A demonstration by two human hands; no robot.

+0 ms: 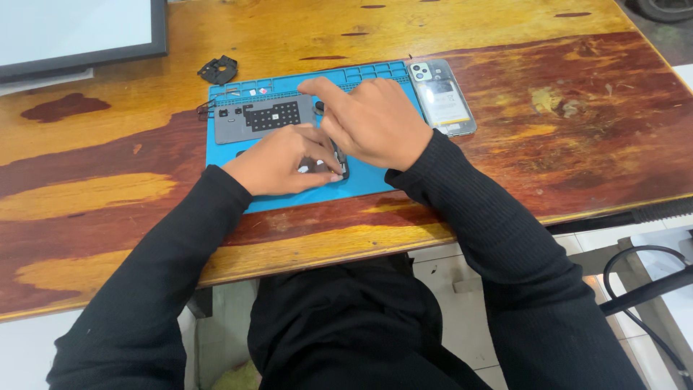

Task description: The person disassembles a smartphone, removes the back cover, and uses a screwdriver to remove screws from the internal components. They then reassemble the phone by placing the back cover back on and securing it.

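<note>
My left hand [278, 160] rests on a blue work mat [375, 180], its fingers pressed down on a dark opened phone [341, 167] that is mostly hidden under both hands. My right hand [375, 119] hovers just above it, index finger stretched toward the mat's far side, other fingers curled near the phone's top. A grey rectangular plate with small black parts [263, 118] lies on the mat just beyond my left hand. Whether the right hand grips anything is hidden.
A phone back cover with a camera block [442, 97] lies at the mat's right edge. A small black bracket [218, 70] sits on the wooden table [577, 123] beyond the mat. A framed white board [79, 32] stands far left. Cables [642, 289] hang at the right below the table.
</note>
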